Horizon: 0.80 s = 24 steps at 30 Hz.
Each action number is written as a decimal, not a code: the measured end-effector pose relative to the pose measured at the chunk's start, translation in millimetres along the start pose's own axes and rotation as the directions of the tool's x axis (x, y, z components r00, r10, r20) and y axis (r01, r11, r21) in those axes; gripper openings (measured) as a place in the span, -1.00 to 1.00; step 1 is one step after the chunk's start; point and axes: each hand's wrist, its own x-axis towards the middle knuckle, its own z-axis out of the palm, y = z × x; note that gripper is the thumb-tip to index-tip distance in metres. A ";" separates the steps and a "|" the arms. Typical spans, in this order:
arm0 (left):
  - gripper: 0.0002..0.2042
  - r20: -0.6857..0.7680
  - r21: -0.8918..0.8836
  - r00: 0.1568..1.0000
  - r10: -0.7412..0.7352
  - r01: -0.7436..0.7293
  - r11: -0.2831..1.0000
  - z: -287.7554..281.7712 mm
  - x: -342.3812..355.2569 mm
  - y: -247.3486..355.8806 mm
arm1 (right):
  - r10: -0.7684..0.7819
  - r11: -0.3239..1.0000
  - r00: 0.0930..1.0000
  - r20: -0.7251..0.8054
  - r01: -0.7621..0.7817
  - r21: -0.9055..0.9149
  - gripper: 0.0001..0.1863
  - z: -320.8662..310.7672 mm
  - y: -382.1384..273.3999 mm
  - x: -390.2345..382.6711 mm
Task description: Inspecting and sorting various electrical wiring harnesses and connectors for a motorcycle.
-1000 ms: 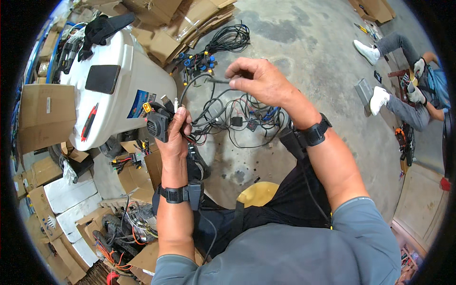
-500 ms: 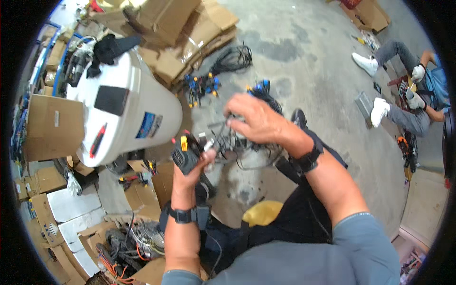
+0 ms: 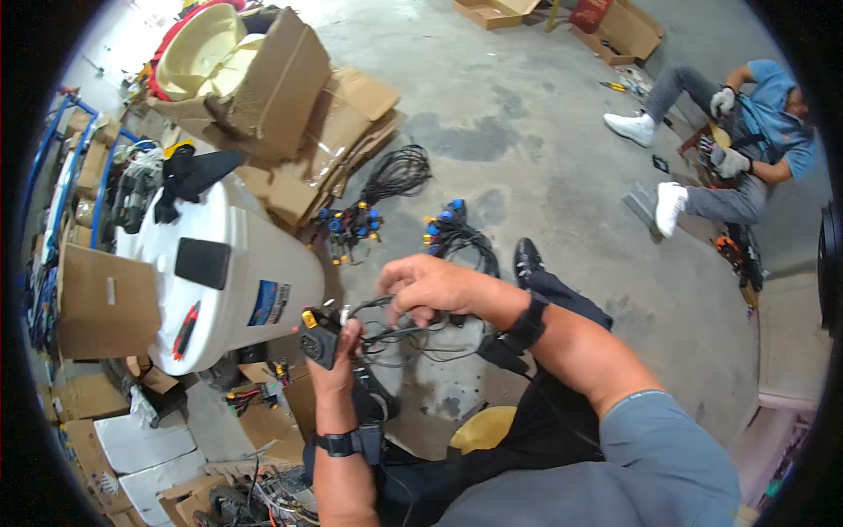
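My left hand is closed around a black boxy device with round perforations on one face and a yellow connector on top. A pale plug end stands up beside my left thumb. To its right, my right hand has curled fingers about a dark cable that runs toward the device. The exact grip at the fingertips is partly hidden. Below my right hand, more thin dark cables hang in loose loops between my knees.
A white bin stands at left, with a red-handled cutter and a dark flat pad on top. Cable bundles with blue and yellow connectors lie on the floor ahead. Flattened cardboard is piled behind. A seated co-worker works at right.
My view has tipped upward, showing more floor and boxes ahead. Both hands have come closer together, my right hand moving left toward the black device.
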 end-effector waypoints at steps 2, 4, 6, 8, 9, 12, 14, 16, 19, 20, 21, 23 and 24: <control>-0.75 0.017 0.064 1.000 0.023 -0.024 0.998 -2.7 1.3 3.9 | -0.037 0.996 0.998 0.042 0.034 0.080 -0.69 1.2 4.0 6.6; -0.77 0.057 0.090 0.998 0.031 -0.036 0.995 -10.1 2.3 4.9 | -0.066 0.984 0.997 0.027 0.060 0.169 -0.71 3.0 6.8 13.8; -0.76 0.074 0.094 0.996 0.042 -0.048 0.994 -7.7 1.2 4.8 | -0.102 0.961 0.995 0.022 0.093 0.262 -0.72 4.3 7.4 16.3; -0.73 0.179 0.159 0.978 0.107 -0.136 0.978 -4.2 -0.4 3.0 | -0.078 0.971 0.994 -0.074 0.093 0.219 -0.74 4.0 5.3 14.4; -0.69 0.239 0.180 0.971 0.027 -0.072 0.981 -9.5 0.8 -2.5 | -0.075 0.986 0.995 -0.073 0.085 0.146 -0.75 2.3 5.0 14.1; -0.65 0.307 0.098 0.948 -0.084 0.056 0.994 -3.3 -5.3 3.0 | -0.183 0.923 0.979 0.088 0.202 -0.327 -0.75 -2.0 4.3 19.3; -0.68 0.508 0.520 0.847 0.158 -0.448 0.728 -5.0 0.0 10.2 | -0.168 0.904 0.980 0.109 0.197 -0.380 -0.74 -1.5 -0.4 19.4; -0.67 0.507 0.503 0.860 0.050 -0.343 0.793 3.0 -3.0 10.1 | -0.288 0.937 0.957 -0.018 0.278 -0.210 -0.76 -12.0 -0.7 18.1; -0.65 0.510 0.520 0.852 0.117 -0.413 0.747 0.9 -1.1 9.2 | -0.410 0.909 0.818 -0.404 0.403 -0.108 -0.78 -36.2 -22.2 10.1; -0.66 0.481 0.474 0.858 0.182 -0.429 0.769 1.5 -1.2 9.5 | -0.448 0.876 0.738 -0.504 0.475 -0.083 -0.77 -49.2 -26.6 9.4; -0.67 0.354 0.386 0.929 0.110 -0.252 0.887 -3.7 -0.9 6.9 | -0.445 0.866 0.709 -0.547 0.495 -0.063 -0.74 -58.1 -33.5 4.9; -0.71 0.206 0.036 0.978 -0.019 0.012 0.999 -4.9 4.2 5.8 | -0.459 0.848 0.645 -0.611 0.523 -0.086 -0.67 -76.4 -40.7 -6.5; -0.79 0.200 -0.017 0.979 -0.030 0.034 0.999 -14.3 5.9 8.8 | -0.474 0.840 0.624 -0.621 0.533 -0.106 -0.63 -77.0 -40.4 -8.0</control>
